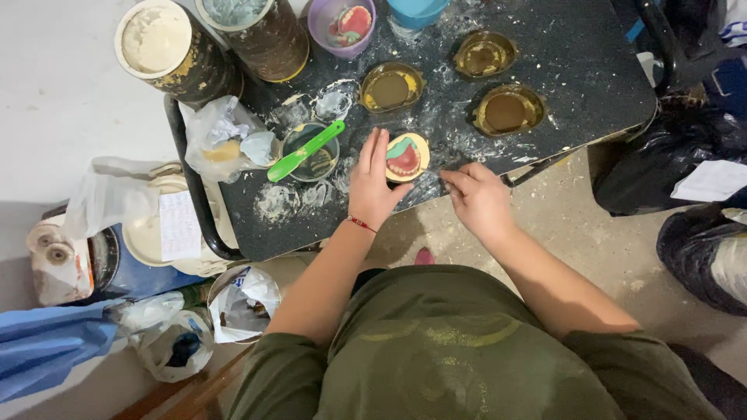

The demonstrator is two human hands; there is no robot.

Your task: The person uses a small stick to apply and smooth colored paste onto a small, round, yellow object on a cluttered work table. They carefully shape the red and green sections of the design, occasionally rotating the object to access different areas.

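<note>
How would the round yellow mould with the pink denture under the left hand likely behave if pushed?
The yellow mould looks flat and squat, so it would probably slide, not tip. The black table is dusted with white powder, which may ease sliding. The left hand touches its edge.

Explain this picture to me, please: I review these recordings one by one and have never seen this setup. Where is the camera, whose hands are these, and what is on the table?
There is no machine here. The single picture comes from a camera worn on a person's head, looking down past their olive shirt at their own bare hands.

The left hand rests against a round yellowish mould holding a pink and red denture-shaped piece. The right hand sits on the black table just right of it, fingers curled; whether it pinches anything is unclear.

Also on the powder-dusted table: three brass-coloured mould halves, a small mixing bowl with a green spatula across it, a purple cup and two large tins. Bags and buckets stand on the floor to the left.
</note>
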